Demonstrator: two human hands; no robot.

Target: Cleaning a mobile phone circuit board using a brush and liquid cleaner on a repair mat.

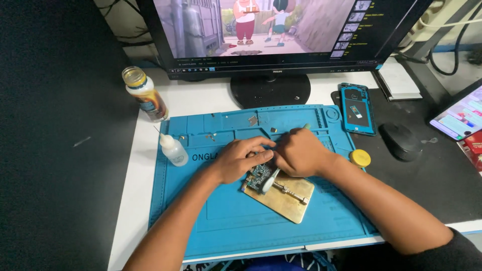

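Observation:
My left hand rests on the blue work mat, its fingertips pressing a small green circuit board. The board is clamped on a brass-coloured holder plate with a metal screw clamp. My right hand is closed around a thin tool whose pale tip sticks out above the knuckles. The tool's working end is hidden under the hands, over the board.
A small squeeze bottle with needle tip and a capped jar stand at the mat's left. A monitor stand is behind. An opened phone back, yellow round lid, mouse and a lit tablet lie to the right.

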